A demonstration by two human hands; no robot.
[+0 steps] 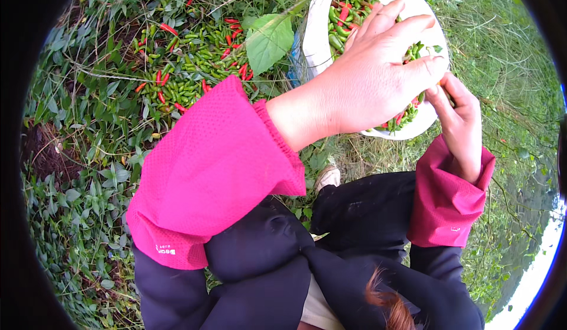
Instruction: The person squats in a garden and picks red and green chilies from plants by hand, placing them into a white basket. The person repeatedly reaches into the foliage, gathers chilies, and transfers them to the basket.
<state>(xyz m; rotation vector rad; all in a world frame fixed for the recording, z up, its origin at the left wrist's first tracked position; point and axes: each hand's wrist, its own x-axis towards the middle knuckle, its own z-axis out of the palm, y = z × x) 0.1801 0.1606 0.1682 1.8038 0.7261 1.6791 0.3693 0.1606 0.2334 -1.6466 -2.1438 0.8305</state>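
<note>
A white sack (316, 42) with its rim folded outward holds green and red chili peppers (343, 15). Over its mouth reaches my left hand (376, 68), palm down, fingers spread and thumb pointing toward the other hand. My right hand (458, 113) is at the sack's right edge, its thumb and forefinger pinched together by the left thumb tip. A small orange bit shows between the fingertips, too small to name, and whether the left thumb touches it is unclear. Pink sleeve covers (217, 166) are on both forearms.
More green and red chili peppers (190, 64) lie spread over low plants left of the sack. A broad green leaf (270, 42) hangs beside its rim. My dark-trousered knees (261, 241) are below, with a light shoe (328, 177) between them and the sack. Grass (496, 55) grows at the right.
</note>
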